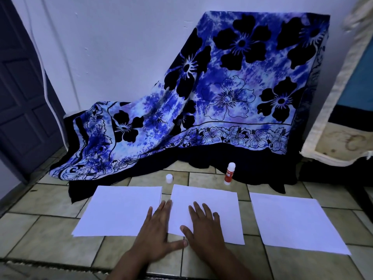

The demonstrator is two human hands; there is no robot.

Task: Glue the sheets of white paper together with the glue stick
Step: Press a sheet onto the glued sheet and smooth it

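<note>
Two bare hands in view, left hand (156, 232) and right hand (203, 229), each with five fingers and short, plain nails. Behind them, both forearms run bare to the frame's edge, no sleeve showing.

3 sheets: left (121, 211), middle (210, 201), right (294, 221), all plain white. Glue stick (229, 173) is red with a white top, its loose cap (169, 178) white. Cloth (222, 93) is blue tie-dye with black flowers. Floor tiles (50, 199) beige, wall (121, 47) white, door (22, 87) dark blue-grey.
</note>
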